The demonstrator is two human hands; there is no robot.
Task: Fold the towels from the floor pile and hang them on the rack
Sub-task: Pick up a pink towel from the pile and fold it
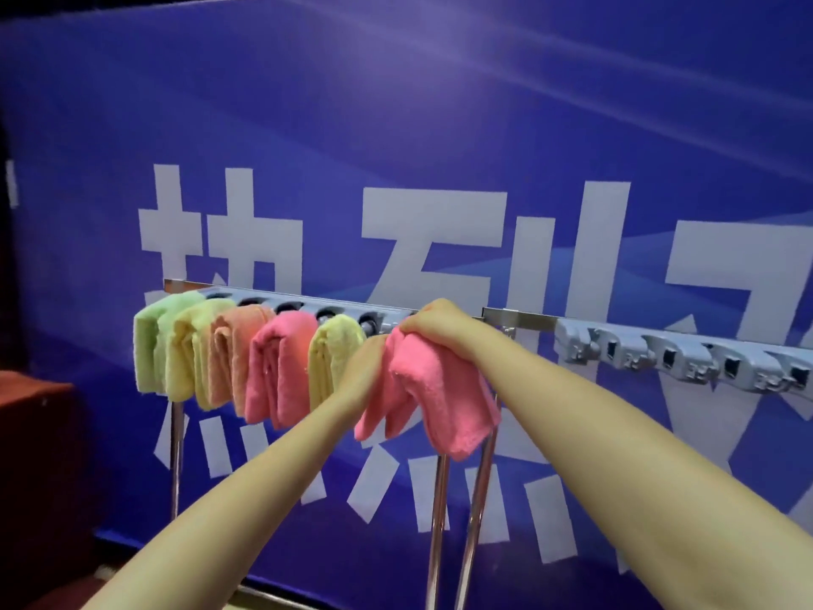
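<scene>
Pink terry, a folded towel (pixel 422 389), hangs at the rack (pixel 660 354), held between both hands. The right hand (pixel 444 330) curls over its top fold, and the left hand (pixel 367 367) grips its left side. Beyond, five folded towels (pixel 246 354) hang leftward. Behind stands a blue banner (pixel 396 125).

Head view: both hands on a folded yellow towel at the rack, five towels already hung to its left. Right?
Not quite. The towel under both hands is pink, not yellow. The head view shows the right hand gripping the top of the pink towel and the left hand against its left side at the rack. Five hung towels sit to its left.
</scene>
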